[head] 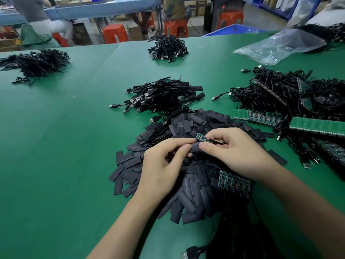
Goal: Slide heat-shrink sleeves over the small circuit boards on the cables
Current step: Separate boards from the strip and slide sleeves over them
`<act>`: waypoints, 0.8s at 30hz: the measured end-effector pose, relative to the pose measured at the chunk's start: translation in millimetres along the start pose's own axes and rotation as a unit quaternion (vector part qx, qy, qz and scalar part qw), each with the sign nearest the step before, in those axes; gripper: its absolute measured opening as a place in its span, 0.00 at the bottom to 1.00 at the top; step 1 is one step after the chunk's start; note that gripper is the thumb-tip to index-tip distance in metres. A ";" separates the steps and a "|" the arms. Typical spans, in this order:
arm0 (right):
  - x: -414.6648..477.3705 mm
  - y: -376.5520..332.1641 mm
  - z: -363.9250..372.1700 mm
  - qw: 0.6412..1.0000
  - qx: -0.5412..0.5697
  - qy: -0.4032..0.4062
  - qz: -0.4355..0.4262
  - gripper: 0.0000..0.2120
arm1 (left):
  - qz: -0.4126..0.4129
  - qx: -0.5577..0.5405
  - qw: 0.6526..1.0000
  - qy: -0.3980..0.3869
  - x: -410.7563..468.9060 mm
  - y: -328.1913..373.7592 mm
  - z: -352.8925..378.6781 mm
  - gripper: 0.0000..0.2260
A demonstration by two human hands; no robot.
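**Sleeve and board meeting above the heap**

The left hand is pinching a matte black heat-shrink sleeve between thumb and forefinger, its grip narrow around the flattened tube. The right hand is holding a small green circuit board in a tight fingertip grip, with the thumb pressing on the sleeve's near end. The board is lying bare just above the sleeve, its surface dotted with tiny components, red showing at the end under the fingers.

Both hands are working over a loose pile of sleeves, flat dark rectangles with a dull rubbery look. A few are carrying faint pale print, too blurred to read. A panel of joined boards is resting on the pile under the right wrist.

The smooth green desk is also bearing a tangle of black USB cables beyond the pile, ribbed green board strips to the right, and a crinkled clear plastic bag farther back.
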State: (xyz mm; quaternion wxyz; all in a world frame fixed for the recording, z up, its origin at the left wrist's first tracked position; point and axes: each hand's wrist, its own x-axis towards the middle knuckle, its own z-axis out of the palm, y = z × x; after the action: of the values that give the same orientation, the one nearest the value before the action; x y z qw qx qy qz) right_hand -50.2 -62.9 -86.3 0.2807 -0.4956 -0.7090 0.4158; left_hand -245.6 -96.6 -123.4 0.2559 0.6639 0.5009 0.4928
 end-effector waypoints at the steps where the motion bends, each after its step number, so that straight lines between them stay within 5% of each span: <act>1: 0.3 -0.3 -0.3 1.000 0.009 -0.003 0.004 0.07 | 0.027 0.032 0.999 0.005 -0.2 -0.3 0.3 0.09; 6: 0.1 -4.2 -1.3 0.999 0.026 -0.043 -0.006 0.08 | 0.111 0.112 0.987 0.040 -0.8 -2.0 1.2 0.12; 11: -1.9 -10.8 -19.6 0.999 -0.031 -0.015 -0.017 0.19 | 0.068 0.052 0.994 0.068 1.2 -2.5 -3.5 0.09; 16: -6.9 -18.0 -30.6 0.989 -0.123 -0.069 -0.033 0.15 | 0.050 0.021 0.996 0.066 1.2 -1.8 -2.6 0.09; 24: -6.9 -18.8 -25.3 0.990 -0.110 -0.081 -0.026 0.16 | 0.048 -0.006 0.997 0.062 -0.4 0.6 0.5 0.09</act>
State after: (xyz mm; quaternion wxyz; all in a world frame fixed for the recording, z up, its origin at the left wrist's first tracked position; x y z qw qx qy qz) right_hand -36.1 -64.6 -57.3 0.1765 -0.4692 -0.7839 0.3664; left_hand -244.9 -97.1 -123.2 0.2043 0.6538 0.4803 0.5478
